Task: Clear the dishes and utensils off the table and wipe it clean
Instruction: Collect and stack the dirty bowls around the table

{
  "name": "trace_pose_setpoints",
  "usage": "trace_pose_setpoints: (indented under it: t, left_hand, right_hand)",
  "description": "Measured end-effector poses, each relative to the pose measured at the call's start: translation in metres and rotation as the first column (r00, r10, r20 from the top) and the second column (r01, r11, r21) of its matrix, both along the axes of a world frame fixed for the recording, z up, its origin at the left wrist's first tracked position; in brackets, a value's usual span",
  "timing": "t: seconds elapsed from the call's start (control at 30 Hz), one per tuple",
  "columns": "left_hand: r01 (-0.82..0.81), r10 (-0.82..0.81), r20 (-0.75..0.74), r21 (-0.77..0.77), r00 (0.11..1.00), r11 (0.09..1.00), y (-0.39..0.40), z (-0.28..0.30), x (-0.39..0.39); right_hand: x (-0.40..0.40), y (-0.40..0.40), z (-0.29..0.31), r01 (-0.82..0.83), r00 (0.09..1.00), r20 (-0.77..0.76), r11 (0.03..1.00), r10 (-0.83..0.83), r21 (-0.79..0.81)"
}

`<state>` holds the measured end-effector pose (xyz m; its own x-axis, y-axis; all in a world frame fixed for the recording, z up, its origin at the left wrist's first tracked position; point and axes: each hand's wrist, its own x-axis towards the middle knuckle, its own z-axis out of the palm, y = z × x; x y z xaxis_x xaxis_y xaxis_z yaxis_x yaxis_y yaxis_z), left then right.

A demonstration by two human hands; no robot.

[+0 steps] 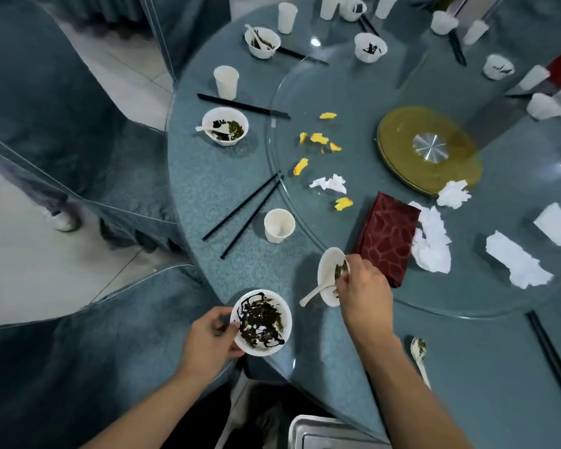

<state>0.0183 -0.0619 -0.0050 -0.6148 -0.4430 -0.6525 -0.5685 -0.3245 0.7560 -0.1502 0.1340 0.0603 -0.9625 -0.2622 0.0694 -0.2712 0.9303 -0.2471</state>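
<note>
Two bowls are in hand at the near edge of the tabletop (208, 196). Head view: our left hand (209, 338) pinches the rim of a white bowl (261, 322), thumb hooked over the lip, holding it level just off the edge so the dark leafy scraps and sauce streaks stay inside. Our right hand (365, 291) has its grip closed on a second bowl (329, 275), tipped steeply on its side; we judge the tilt is meant to empty it toward the level bowl, or to free it for stacking. A white spoon (314, 294) juts from the tipped bowl, with greenish residue near the fingers.

Just past the tipped bowl stands a paper cup (279, 225), empty as far as we can see. Black chopsticks (243, 210) lie crossed beside it. Farther left, another bowl (224, 125) holds a spoon and dark leftovers. Orange peel scraps (319, 138) and crumpled napkins (431, 241) litter the glass turntable (305, 92), next to a folded red cloth (387, 238).

A metal tray (321, 432) shows at the bottom edge, likely where the dishes go. Most of the clearing remains, and wiping is not yet possible.
</note>
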Motion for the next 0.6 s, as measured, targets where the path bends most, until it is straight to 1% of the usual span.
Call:
trace_pose_setpoints:
  t: [0.07,0.2,0.27,0.33,0.4,0.47,0.53,0.6]
  left_hand:
    - [0.004,-0.004,-0.01,0.021,1.0,1.0,-0.001,-0.001,-0.002]
    - [0.023,-0.022,-0.035,0.026,0.999,0.999,-0.004,0.001,-0.006]
    - [0.042,-0.041,-0.038,0.029,0.998,0.999,-0.004,0.002,-0.008]
    - [0.053,-0.052,-0.034,0.03,0.998,0.998,-0.005,0.0,-0.01]
    - [0.06,-0.06,-0.027,0.025,0.998,0.998,-0.007,-0.003,-0.012]
    - [0.067,-0.067,-0.021,0.028,0.998,0.997,-0.007,-0.006,-0.013]
    - [0.076,-0.076,-0.027,0.027,0.997,0.997,-0.007,-0.008,-0.014]
    - [0.083,-0.082,-0.038,0.031,0.996,0.996,-0.006,-0.007,-0.015]
  right_hand:
    - [0.001,0.002,0.007,-0.01,0.997,-0.073,0.999,0.013,0.047]
    - [0.007,0.011,0.014,-0.07,0.987,-0.142,0.995,0.079,0.07]
    - [0.009,0.012,0.014,-0.07,0.986,-0.143,0.993,0.083,0.095]
    - [0.012,0.012,0.012,-0.073,0.99,-0.107,0.986,0.089,0.147]
    - [0.013,0.014,0.011,-0.024,0.998,-0.047,0.986,0.032,0.163]
    - [0.009,0.021,0.012,0.091,0.996,-0.019,0.991,-0.09,0.098]
    - [0.01,0.028,0.018,0.218,0.976,0.009,0.976,-0.218,-0.013]
    - [0.017,0.028,0.029,0.347,0.938,0.101,0.918,-0.333,-0.192]
